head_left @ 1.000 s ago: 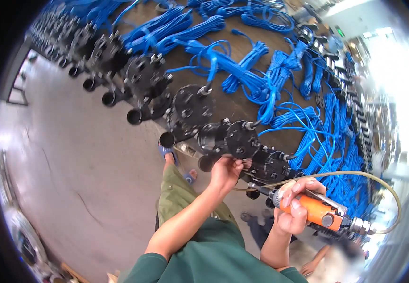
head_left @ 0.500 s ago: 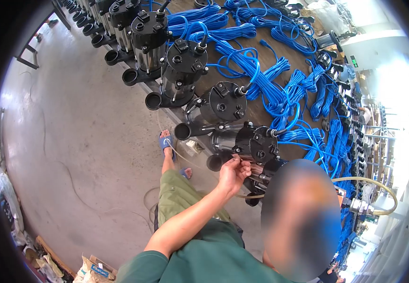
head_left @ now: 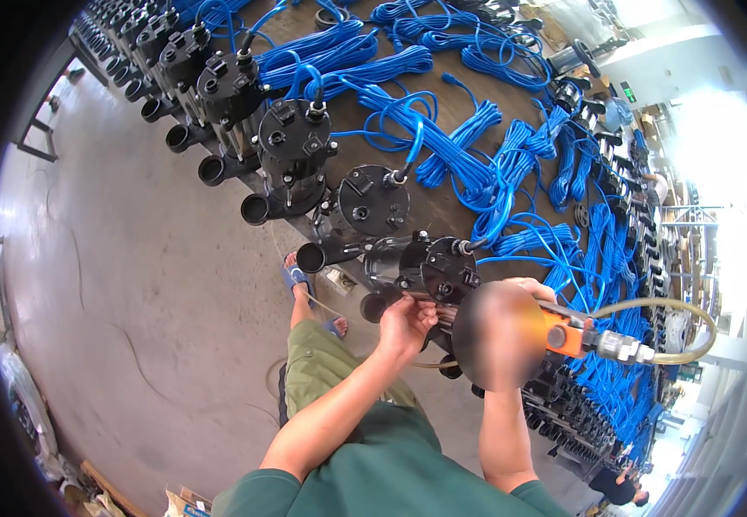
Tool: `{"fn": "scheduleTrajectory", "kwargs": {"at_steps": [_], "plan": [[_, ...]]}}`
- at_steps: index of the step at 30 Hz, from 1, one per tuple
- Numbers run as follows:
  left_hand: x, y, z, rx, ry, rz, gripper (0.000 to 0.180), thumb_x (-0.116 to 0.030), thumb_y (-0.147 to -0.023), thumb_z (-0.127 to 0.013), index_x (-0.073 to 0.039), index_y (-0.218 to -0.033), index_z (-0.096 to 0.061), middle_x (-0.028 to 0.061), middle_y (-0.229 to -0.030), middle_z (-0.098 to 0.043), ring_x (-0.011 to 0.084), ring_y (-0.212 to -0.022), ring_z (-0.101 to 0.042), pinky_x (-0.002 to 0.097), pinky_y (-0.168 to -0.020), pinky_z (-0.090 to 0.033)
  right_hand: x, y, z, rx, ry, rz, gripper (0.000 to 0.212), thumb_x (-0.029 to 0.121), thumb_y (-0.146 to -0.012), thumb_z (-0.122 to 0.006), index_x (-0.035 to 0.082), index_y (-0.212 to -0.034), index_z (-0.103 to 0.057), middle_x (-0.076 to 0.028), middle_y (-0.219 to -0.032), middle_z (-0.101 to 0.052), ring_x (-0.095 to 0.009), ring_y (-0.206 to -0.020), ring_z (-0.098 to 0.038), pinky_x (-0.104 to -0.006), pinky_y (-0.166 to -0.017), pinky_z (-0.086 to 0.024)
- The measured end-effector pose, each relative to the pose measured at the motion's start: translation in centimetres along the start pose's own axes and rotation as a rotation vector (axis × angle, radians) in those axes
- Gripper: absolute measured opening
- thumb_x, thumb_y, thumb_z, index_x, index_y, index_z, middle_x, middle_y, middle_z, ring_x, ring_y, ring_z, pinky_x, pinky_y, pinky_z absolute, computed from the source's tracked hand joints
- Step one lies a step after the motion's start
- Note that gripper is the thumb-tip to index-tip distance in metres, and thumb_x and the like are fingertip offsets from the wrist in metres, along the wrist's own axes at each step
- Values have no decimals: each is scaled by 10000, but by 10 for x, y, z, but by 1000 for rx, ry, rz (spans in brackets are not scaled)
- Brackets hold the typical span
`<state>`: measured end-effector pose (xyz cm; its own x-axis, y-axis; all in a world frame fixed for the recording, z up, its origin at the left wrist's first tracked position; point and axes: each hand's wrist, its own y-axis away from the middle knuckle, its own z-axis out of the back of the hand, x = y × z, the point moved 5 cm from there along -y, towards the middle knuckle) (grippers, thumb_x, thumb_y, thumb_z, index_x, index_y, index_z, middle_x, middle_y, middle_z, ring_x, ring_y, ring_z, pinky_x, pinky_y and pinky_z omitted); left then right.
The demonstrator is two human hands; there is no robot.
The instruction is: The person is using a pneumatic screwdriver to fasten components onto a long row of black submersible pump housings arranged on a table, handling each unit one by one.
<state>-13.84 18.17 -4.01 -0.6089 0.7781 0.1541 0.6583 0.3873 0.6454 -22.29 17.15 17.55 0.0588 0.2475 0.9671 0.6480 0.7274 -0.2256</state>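
My left hand [head_left: 403, 329] is closed, with its fingertips pinched at the side of a submersible pump [head_left: 451, 269] that has a black top and a shiny metal body. What the fingers hold, if anything, is too small to make out. My right hand [head_left: 530, 289] grips an orange air-powered tool [head_left: 567, 334], held just right of my left hand. A blurred patch hides most of that hand and the tool's front end. From the tool's metal coupling, a yellowish air hose [head_left: 707, 319] loops off to the right. Another pump lies partly hidden beneath my hands.
A row of similar pumps [head_left: 294, 133] runs along the edge of the brown table [head_left: 390, 121] to the far left. Bundled blue cables [head_left: 468, 172] cover much of the tabletop. A thin hose trails across the grey floor [head_left: 158, 276]. Another person [head_left: 619, 487] is at the lower right.
My right forearm and the orange tool have come into plain view near the pump. In the picture, the pumps and cables have shifted left. My left hand stays beside the pump.
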Motion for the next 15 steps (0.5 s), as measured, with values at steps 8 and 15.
{"fn": "scheduleTrajectory", "kwargs": {"at_steps": [8, 15], "plan": [[-75, 72, -42, -89, -1514, -913, 748, -182, -704, -899, -7, -1288, -466, 120, -1067, -575, 216, -934, -592, 341, -767, -511, 39, -5, -19, -7, -44, 15, 379, -37, -784, -558, -43, -1160, -513, -175, -948, -636, -152, -627, -583, -287, -596, -517], [-101, 25, -67, 275, -1675, -1174, 1192, -241, -516, -975, -12, -1490, -328, 215, -1437, -461, 416, -1300, -478, 464, -1092, -423, 33, -61, -74, 6, -159, 146, 391, -22, -782, -564, 13, -1169, -518, -148, -966, -608, -170, -629, -575, -308, -609, -517]]}}
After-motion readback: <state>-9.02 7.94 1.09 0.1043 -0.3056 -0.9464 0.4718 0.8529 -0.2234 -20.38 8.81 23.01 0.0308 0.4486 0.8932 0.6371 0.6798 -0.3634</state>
